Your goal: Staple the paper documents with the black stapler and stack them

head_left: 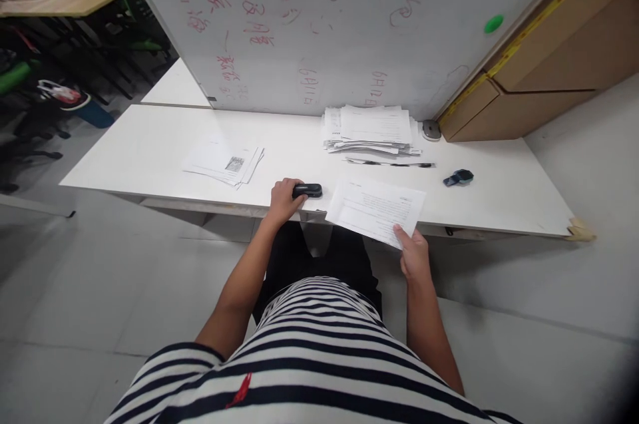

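Note:
My left hand (284, 198) rests closed on a black stapler (308, 191) at the front edge of the white table (150, 151). My right hand (413, 252) pinches the near corner of a printed sheaf of paper (375, 209), which lies partly on the table and overhangs its front edge. The stapler sits just left of that paper.
A tall stack of printed sheets (372, 130) lies at the back by the whiteboard (319, 18), with a black pen (394, 164) in front of it. A smaller pile of papers (223, 163) lies at the left. A small dark object (458, 178) sits right. Cardboard boxes (544, 71) stand at the right.

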`<state>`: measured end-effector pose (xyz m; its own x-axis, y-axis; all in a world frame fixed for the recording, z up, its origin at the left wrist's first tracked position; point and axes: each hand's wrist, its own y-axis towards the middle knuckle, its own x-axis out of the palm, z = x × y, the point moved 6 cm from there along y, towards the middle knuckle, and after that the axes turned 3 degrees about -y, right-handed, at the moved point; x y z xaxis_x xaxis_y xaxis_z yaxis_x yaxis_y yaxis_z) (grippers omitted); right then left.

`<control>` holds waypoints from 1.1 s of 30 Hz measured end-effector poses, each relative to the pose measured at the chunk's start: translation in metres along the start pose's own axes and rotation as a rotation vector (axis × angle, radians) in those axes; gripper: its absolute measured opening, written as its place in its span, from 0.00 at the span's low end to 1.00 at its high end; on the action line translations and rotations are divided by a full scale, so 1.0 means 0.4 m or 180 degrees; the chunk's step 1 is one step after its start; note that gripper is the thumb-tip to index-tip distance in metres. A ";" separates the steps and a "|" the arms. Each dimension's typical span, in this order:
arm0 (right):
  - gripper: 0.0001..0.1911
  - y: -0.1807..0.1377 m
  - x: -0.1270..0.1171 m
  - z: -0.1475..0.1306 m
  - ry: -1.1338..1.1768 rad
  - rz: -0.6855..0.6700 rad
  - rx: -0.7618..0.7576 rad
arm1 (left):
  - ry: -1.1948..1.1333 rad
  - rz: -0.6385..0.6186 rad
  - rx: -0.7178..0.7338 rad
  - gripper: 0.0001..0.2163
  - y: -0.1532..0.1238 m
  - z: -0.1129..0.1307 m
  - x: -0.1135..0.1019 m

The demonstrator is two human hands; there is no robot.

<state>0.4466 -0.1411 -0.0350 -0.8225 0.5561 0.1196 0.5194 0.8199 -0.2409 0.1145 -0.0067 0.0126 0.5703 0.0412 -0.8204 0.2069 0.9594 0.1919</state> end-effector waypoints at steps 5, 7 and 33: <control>0.25 0.016 -0.002 0.009 -0.0220 -0.0150 0.0114 | -0.0149 -0.0271 -0.0044 0.14 0.011 0.000 -0.008; 0.24 0.015 0.020 0.016 -0.0192 -0.0277 0.0198 | -0.0231 -0.0410 -0.0037 0.14 0.015 -0.001 -0.009; 0.25 -0.032 0.152 0.050 -0.0351 -0.0758 0.0281 | -0.0878 -0.0525 -0.0107 0.19 0.112 0.081 -0.076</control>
<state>0.3854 -0.1203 -0.0439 -0.9417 0.3271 0.0784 0.2903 0.9080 -0.3020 0.1325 0.0261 0.0636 0.7261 -0.1885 -0.6613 0.2908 0.9557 0.0468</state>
